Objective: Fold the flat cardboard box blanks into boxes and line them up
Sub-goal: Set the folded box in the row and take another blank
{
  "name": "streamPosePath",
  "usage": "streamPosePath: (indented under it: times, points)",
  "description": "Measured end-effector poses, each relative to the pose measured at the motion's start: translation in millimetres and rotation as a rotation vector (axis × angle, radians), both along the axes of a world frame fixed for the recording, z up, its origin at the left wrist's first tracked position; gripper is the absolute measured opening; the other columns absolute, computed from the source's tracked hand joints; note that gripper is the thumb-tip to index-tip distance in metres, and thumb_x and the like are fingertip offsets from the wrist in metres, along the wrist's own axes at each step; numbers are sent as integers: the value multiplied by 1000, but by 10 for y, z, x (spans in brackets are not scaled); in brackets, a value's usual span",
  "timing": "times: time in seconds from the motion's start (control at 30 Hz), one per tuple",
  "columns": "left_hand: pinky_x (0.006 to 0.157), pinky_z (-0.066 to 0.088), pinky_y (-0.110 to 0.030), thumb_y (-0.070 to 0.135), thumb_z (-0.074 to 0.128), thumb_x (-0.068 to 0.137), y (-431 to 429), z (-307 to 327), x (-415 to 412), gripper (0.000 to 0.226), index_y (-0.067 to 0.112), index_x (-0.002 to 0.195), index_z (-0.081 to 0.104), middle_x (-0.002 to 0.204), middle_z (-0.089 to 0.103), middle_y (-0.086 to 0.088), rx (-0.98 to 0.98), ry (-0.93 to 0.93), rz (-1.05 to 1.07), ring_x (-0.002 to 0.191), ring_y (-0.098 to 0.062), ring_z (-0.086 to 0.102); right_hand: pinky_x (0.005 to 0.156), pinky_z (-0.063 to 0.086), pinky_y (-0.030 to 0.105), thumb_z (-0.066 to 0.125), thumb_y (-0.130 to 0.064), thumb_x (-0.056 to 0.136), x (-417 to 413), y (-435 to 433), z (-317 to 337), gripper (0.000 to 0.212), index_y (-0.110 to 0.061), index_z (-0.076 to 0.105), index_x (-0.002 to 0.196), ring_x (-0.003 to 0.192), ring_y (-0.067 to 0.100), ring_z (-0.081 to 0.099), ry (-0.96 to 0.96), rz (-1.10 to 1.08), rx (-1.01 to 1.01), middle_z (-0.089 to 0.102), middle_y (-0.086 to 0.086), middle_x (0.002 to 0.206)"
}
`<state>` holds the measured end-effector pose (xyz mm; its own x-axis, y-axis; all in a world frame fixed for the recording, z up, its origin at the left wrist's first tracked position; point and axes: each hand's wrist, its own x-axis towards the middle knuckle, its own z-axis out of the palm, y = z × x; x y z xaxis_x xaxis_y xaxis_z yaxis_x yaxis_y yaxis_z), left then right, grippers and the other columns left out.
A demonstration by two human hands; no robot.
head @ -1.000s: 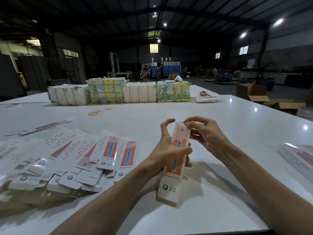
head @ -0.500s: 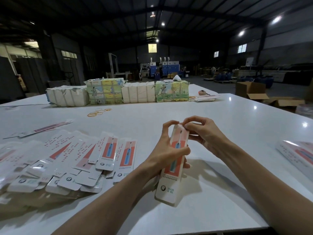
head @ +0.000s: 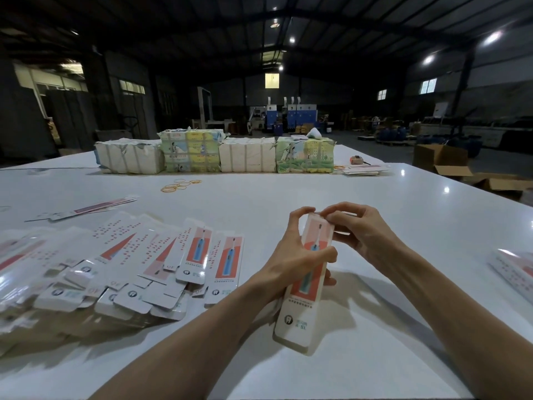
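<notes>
Tighter than before, the right hand [head: 357,229] pinched the top flap [head: 317,218] of the box [head: 300,316] the left hand [head: 294,255] gripped, best tucked squarely.

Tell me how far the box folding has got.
Done: only a few items at the right edge of the table, perhaps finished boxes, too cropped to tell. In hand: the left hand grips one box round its middle while the right hand pinches its far end flap. Left: the large fanned pile of flat blanks on the left, so most of the job remains.
</notes>
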<state>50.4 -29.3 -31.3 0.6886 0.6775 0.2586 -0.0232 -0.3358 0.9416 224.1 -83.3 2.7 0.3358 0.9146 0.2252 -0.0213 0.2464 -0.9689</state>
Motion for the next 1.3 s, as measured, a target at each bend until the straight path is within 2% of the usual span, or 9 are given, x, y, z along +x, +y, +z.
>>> streamPosePath:
  times: [0.17,0.37,0.53,0.87,0.97,1.03,1.13,1.2,1.3]
  points:
    - [63,63,-32,23,84,82,16,12,-5,83,65,127,29,115,56,-7,-46,2,-15,77,-26,79,70,63,36,63,-4,100,-13,23,-9,21,-7,82,91,100,30,77,41,42,-5,78,12,99]
    - [64,63,-31,24,83,81,37,33,3,78,65,121,31,112,59,-11,-56,-39,-12,79,-22,78,77,63,34,64,-11,100,-10,40,-26,18,-7,81,103,108,29,75,71,82,28,78,14,107]
    - [63,64,-33,15,83,81,85,38,-24,81,59,126,32,111,59,-16,-117,-107,11,76,-25,78,80,63,33,79,-22,86,-65,22,-34,31,-9,79,113,109,29,75,5,107,57,77,14,115]
    - [64,64,-34,16,82,84,63,1,-3,77,48,131,31,112,57,-13,-90,-47,46,76,-23,78,79,64,33,77,-18,85,-82,-5,-80,30,2,77,109,104,32,76,-53,94,105,78,18,108]
    - [65,64,-33,19,83,86,70,9,-15,76,45,133,30,114,59,-14,-160,-56,28,75,-25,78,80,63,31,73,-15,92,-111,39,-143,26,1,74,112,105,31,76,-39,89,109,78,16,108]
    - [70,65,-38,23,83,88,75,29,-3,75,43,137,30,116,62,-17,-280,-113,-10,77,-28,78,82,63,29,71,-17,97,-141,71,-184,22,-8,72,118,106,25,75,-124,31,116,78,7,111]
    - [87,64,-49,43,72,88,76,67,7,64,33,140,35,104,66,-16,-411,-222,14,80,-26,73,84,59,18,70,-25,100,-168,98,-214,24,-20,63,123,105,12,72,-471,-167,117,71,-6,115]
    - [92,62,-50,49,65,93,59,71,-4,56,30,139,38,97,65,-14,-470,-288,18,81,-23,72,82,58,18,69,-23,100,-190,97,-231,18,-20,63,117,99,9,69,-686,-259,140,65,-4,112]
    - [102,55,-60,44,57,105,40,74,-29,53,23,147,34,120,64,-21,-595,-406,-34,105,-38,72,81,56,25,65,-33,102,-277,62,-184,17,-23,71,115,94,4,66,-882,-231,99,64,-4,110]
